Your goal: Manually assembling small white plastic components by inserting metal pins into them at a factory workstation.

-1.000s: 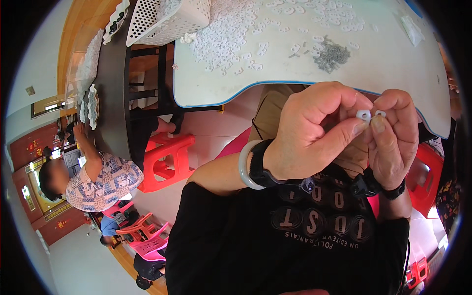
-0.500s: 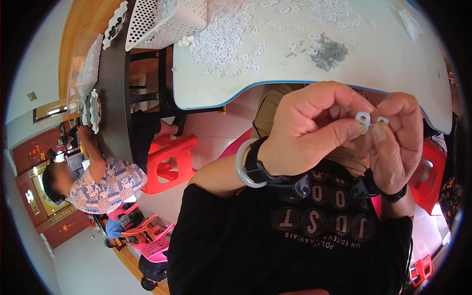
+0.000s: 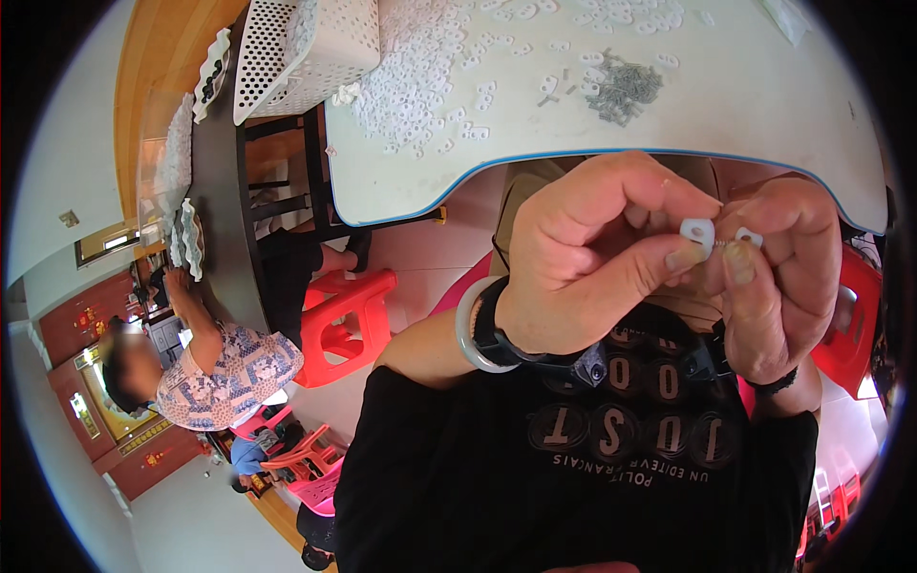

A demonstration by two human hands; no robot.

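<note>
In front of my chest, my left hand pinches a small white plastic piece with a hole between thumb and forefinger. Close on its right, my right hand holds a second white piece the same way. A thin, ridged metal spring shows in the narrow gap between the pieces; its ends are hidden. Past my hands on the white table lies a heap of small grey metal springs or pins. Many loose white plastic pieces are spread to its left and behind it.
A white perforated basket stands at the table's far left, beside a dark table. Another person sits at that table. Red plastic stools stand on the floor, and a clear bag lies at the far right.
The two white pieces are slightly farther apart, and the spring between them shows more. Both hands keep their pinch. The whole view has shifted a little.
</note>
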